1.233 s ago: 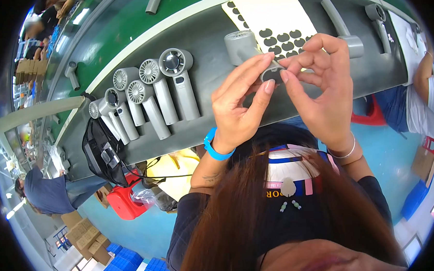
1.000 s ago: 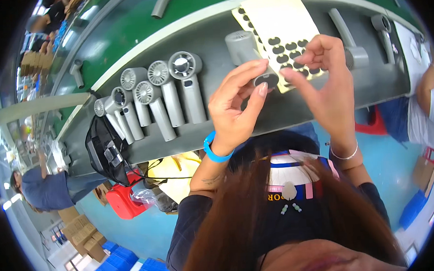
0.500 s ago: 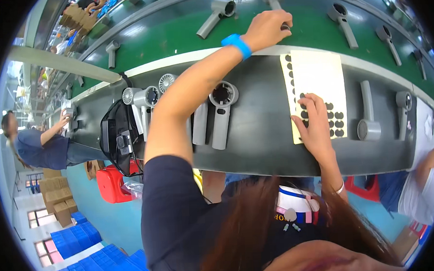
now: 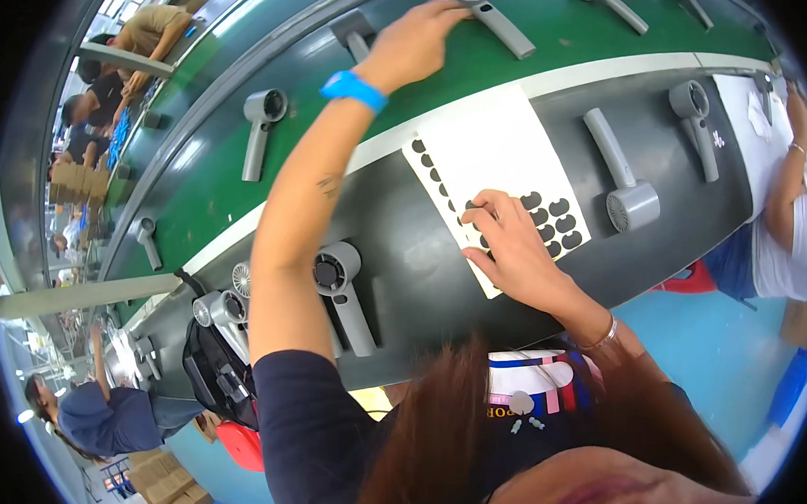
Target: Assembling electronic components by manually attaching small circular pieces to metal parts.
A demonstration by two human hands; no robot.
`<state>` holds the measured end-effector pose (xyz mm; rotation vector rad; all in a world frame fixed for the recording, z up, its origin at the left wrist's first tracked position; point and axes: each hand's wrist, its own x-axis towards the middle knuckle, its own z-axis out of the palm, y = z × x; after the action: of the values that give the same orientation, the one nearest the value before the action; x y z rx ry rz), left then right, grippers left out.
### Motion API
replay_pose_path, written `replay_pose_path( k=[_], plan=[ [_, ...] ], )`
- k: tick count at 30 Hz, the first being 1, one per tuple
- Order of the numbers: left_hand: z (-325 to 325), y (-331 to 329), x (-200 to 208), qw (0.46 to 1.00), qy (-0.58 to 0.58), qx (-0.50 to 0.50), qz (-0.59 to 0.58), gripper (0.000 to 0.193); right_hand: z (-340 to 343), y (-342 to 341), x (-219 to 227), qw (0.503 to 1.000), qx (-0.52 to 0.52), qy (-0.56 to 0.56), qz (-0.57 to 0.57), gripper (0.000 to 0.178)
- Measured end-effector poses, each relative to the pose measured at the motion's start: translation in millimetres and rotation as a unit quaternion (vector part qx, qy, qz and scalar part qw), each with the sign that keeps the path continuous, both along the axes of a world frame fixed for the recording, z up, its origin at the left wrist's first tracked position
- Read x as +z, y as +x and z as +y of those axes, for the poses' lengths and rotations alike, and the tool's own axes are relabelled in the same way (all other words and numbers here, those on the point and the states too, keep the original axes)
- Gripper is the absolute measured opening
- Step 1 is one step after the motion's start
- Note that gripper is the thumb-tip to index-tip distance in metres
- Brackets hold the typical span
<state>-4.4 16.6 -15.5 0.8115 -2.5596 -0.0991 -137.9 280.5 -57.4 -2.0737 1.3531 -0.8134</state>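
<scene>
My left hand (image 4: pixel 412 46), with a blue band at the wrist, reaches over the green belt. Its stretched fingers come up to the neck of a grey handheld fan (image 4: pixel 505 30); whether they touch it is unclear. Behind that hand lies another grey fan (image 4: pixel 351 31), partly covered. My right hand (image 4: pixel 516 256) rests over a pale sheet (image 4: pixel 484 140) of black rounded stickers (image 4: pixel 559 207), thumb and bent fingers apart. Beneath these fingers some stickers are hidden. Right of the sheet lies a grey fan (image 4: pixel 633 197), head toward me.
More fans lie along the green belt (image 4: pixel 325 102), one of them at left (image 4: pixel 258 123). Left of my arm, several fans stand by a black bag (image 4: pixel 215 377). Another fan (image 4: pixel 693 118) lies at right, near a co-worker's arm (image 4: pixel 786 181). A red stool (image 4: pixel 241 446) stands below.
The view has turned, shifting the whole scene. My left hand has moved from one fan on the belt to the fan at its right. My right hand stays over the sheet.
</scene>
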Motion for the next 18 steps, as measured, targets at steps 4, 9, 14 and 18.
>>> replay_pose_path(
  k=[4, 9, 14, 18],
  plan=[
    [-20.7, -60.3, -48.4, 0.982, -0.155, -0.091, -0.05, 0.054, 0.1, 2.1, -3.1, 1.0, 0.01, 0.007, -0.003, 0.037],
    [8.2, -46.5, 35.4, 0.969, -0.122, -0.153, -0.151, 0.021, 1.3, 0.3, -4.6, 1.0, 0.009, 0.003, -0.018, 0.037],
    [81.2, 0.2, 52.4, 0.973, -0.002, 0.014, 0.229, 0.035, 2.9, -0.1, -7.0, 0.996, 0.003, 0.006, -0.092, 0.029],
    [159.2, 15.6, 63.8, 0.927, 0.177, 0.053, 0.326, 0.042, 8.2, -27.2, 7.5, 0.984, -0.137, -0.004, -0.117, 0.023]
  ],
)
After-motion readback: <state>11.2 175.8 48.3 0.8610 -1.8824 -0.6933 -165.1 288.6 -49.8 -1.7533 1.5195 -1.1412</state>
